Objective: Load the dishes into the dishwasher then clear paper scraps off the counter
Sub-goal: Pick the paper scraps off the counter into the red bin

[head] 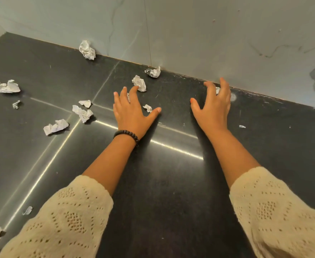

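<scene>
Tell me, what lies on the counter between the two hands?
Nothing: in the head view, only bare dark counter separates the left hand from the right hand. The small scrap sits by the left thumb.

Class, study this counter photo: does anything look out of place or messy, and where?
Yes. Crumpled paper scraps litter the dark counter, mostly left of the left hand: one at the wall, one at the far left, a cluster mid-left. The right hand curls over a small scrap by the wall.

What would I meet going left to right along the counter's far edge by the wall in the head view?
Large crumpled white paper ball → smaller crumpled grey-white paper scrap → right hand, fingers curled beside a white scrap.
</scene>
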